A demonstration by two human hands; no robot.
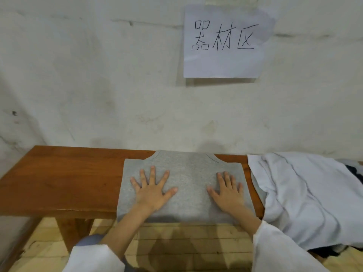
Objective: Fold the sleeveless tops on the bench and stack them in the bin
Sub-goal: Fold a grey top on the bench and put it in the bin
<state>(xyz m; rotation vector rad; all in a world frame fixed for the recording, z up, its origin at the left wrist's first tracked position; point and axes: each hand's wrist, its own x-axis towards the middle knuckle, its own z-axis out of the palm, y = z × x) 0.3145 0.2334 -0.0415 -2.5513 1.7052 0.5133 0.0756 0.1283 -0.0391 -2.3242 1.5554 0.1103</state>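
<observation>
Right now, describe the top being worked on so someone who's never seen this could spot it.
Find the long brown wooden bench against the white wall, below the paper sign. About midway along it lies the grey top, with the left hand and right hand pressed flat on it. Unlike the crumpled white heap to its right, it is smoothed flat, scooped neckline toward the wall.

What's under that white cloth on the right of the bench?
A gray fabric edge peeks from under the white cloth at its left, dark fabric at its right; anything else beneath is covered.
</observation>
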